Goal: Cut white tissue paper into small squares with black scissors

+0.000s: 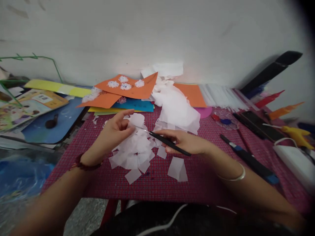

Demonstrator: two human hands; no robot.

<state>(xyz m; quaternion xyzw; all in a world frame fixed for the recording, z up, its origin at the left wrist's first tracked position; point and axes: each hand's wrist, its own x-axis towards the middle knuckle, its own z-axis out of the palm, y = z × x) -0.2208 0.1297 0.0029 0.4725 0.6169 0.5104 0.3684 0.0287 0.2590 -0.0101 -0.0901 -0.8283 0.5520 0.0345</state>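
My right hand (180, 141) is closed around a slim black tool with a thin metal tip (169, 143); I cannot make out its exact kind. The tip points left, toward my left hand (118, 129). There the thumb and curled fingers pinch a small piece of white tissue paper (137, 120), and the tool's tip meets it. Below both hands, a loose heap of cut white paper pieces (135, 150) is spread on the checked tablecloth (110, 186). One more paper piece (177, 169) lies apart, nearer the front edge.
Orange sheets (133, 88) bearing white paper flowers lie at the back. Beside them is a pile of white tissue (174, 106). Along the right side are a blue-black tool (251, 159), a white mask (295, 160) and a yellow glue gun (296, 134). Books (31, 108) sit left.
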